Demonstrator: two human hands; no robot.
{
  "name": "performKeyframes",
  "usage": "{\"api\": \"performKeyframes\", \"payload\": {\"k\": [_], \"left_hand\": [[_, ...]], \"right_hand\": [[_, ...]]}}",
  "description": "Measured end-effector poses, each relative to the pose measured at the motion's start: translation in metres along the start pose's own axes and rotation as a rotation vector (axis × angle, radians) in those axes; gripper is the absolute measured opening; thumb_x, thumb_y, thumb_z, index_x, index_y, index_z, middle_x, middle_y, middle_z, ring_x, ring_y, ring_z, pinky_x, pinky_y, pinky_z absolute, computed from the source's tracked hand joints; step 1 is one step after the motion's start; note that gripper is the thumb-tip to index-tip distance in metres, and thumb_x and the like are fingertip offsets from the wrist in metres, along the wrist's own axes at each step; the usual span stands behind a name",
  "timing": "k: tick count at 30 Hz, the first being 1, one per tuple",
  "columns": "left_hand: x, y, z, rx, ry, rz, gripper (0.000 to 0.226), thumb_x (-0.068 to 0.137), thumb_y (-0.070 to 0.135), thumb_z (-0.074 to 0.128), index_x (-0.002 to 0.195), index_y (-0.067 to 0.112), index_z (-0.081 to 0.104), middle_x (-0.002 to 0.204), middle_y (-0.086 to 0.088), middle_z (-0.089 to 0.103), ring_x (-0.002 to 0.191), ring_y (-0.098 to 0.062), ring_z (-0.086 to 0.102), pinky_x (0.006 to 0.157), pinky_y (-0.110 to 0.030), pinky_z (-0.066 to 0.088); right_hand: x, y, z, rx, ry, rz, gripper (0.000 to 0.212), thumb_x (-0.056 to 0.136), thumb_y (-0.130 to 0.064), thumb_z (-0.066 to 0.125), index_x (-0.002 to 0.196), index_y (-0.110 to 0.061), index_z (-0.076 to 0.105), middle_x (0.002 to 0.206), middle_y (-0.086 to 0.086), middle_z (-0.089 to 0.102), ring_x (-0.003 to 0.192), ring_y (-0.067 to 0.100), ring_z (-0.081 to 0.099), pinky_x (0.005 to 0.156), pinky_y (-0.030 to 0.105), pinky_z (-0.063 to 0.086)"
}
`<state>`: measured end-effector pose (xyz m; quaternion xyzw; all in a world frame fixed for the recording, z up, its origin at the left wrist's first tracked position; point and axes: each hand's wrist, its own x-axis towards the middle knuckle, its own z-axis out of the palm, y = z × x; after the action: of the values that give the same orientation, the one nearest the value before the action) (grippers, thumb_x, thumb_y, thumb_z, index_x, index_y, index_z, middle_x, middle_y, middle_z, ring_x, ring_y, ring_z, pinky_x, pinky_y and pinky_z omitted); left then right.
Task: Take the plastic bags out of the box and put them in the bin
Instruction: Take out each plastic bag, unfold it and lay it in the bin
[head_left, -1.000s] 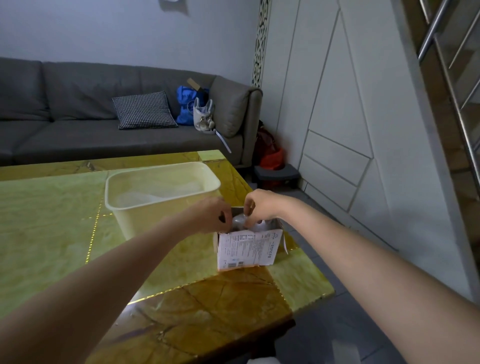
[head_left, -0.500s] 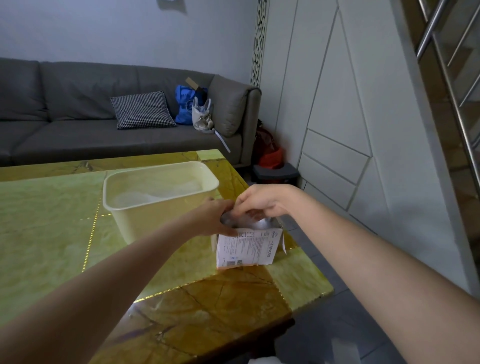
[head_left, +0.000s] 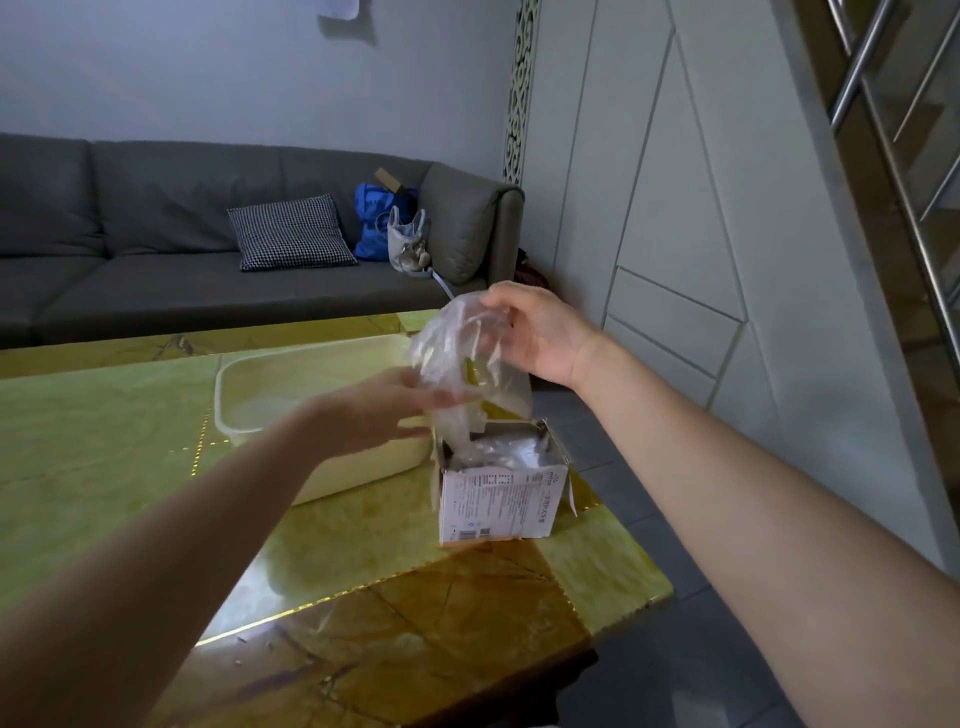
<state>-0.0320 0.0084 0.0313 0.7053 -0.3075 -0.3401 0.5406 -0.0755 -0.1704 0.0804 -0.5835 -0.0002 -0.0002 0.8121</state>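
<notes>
The glossy green-and-amber stone-patterned table (head_left: 130, 441) spreads out under both my forearms. On it, beneath and just beyond my left hand (head_left: 384, 410), sits the cream rectangular plastic bin (head_left: 270, 384), open at the top. Below my right hand (head_left: 540, 332), touching the bin's right end as far as I can tell, stands the small white printed cardboard box (head_left: 498, 501), its top flaps open and more crumpled clear plastic (head_left: 498, 449) showing inside it.

My right hand is raised above the box, thumb and fingers pinching the upper end of a crumpled clear plastic bag (head_left: 467, 358). The bag hangs down from that grip, and its lower end trails into the mouth of the box. My left hand reaches in from the bin side with fingers stretched out and slightly spread, the fingertips touching the hanging bag at about its middle; the hand is blurred, so I cannot tell if it grips.
</notes>
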Motion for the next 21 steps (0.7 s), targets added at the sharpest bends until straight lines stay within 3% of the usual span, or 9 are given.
{"api": "performKeyframes", "payload": {"k": [2,5,8,10,13,17,19,21], "left_hand": [[-0.006,0.004,-0.011,-0.197,0.073,0.045,0.045,0.071,0.037,0.064,0.106,0.010,0.059,0.091,0.000,0.070,0.083,-0.011,0.068,0.076,-0.024,0.051],[-0.011,0.008,-0.017,-0.289,0.266,0.109,0.017,0.087,0.028,0.053,0.090,0.012,0.060,0.073,0.002,0.059,0.058,-0.006,0.056,0.051,-0.015,0.048],[-0.010,0.011,-0.024,-0.303,0.503,0.113,0.013,0.093,0.019,0.050,0.090,0.012,0.060,0.085,-0.002,0.065,0.073,-0.010,0.061,0.065,-0.020,0.051],[-0.007,0.014,-0.024,-0.258,0.611,0.155,0.010,0.094,0.017,0.051,0.092,0.010,0.059,0.085,-0.005,0.065,0.076,-0.012,0.063,0.070,-0.023,0.050],[-0.005,0.020,-0.024,-0.102,0.778,0.246,0.008,0.092,0.014,0.053,0.095,0.008,0.058,0.075,-0.004,0.060,0.060,-0.007,0.059,0.057,-0.015,0.051],[-0.012,0.034,-0.025,0.158,0.654,0.277,0.006,0.089,0.021,0.057,0.089,0.019,0.062,0.071,-0.001,0.056,0.054,-0.007,0.045,0.044,-0.012,0.041],[-0.018,0.041,-0.025,0.177,0.551,0.252,0.010,0.089,0.025,0.058,0.086,0.021,0.066,0.067,-0.001,0.053,0.053,-0.008,0.044,0.047,-0.017,0.040],[-0.022,0.044,-0.026,0.150,0.512,0.229,0.013,0.090,0.027,0.057,0.084,0.022,0.067,0.068,-0.002,0.052,0.056,-0.010,0.045,0.050,-0.021,0.042]], "right_hand": [[0.000,0.006,-0.005,0.016,0.155,-0.055,0.024,0.091,0.002,0.051,0.071,-0.011,0.055,0.071,0.007,0.063,0.056,0.014,0.060,0.049,0.021,0.048],[-0.003,0.015,-0.017,0.011,0.275,-0.077,0.025,0.089,0.007,0.053,0.075,-0.012,0.049,0.073,0.007,0.064,0.051,0.010,0.059,0.047,0.017,0.046],[-0.009,0.016,-0.018,-0.103,0.245,-0.050,0.021,0.087,0.011,0.055,0.087,-0.010,0.055,0.082,0.006,0.060,0.058,0.010,0.058,0.053,0.017,0.048],[-0.012,0.016,-0.014,-0.189,0.210,0.004,0.030,0.085,0.012,0.057,0.106,-0.009,0.056,0.088,0.006,0.059,0.065,0.012,0.060,0.058,0.020,0.050],[-0.013,0.019,-0.013,-0.214,0.103,0.164,0.060,0.080,0.005,0.066,0.133,-0.012,0.042,0.097,0.012,0.065,0.074,0.018,0.065,0.061,0.025,0.056],[-0.009,0.021,-0.005,-0.298,-0.009,0.291,0.087,0.060,-0.039,0.076,0.135,-0.011,0.043,0.121,0.022,0.057,0.094,0.027,0.061,0.090,0.039,0.050],[-0.004,0.021,0.000,-0.196,0.002,0.277,0.083,0.062,-0.046,0.072,0.132,-0.011,0.044,0.117,0.021,0.058,0.087,0.025,0.061,0.088,0.037,0.050],[-0.001,0.022,0.001,-0.191,-0.102,0.277,0.078,0.060,-0.042,0.077,0.125,-0.009,0.050,0.109,0.017,0.061,0.084,0.022,0.060,0.083,0.032,0.051]]}}
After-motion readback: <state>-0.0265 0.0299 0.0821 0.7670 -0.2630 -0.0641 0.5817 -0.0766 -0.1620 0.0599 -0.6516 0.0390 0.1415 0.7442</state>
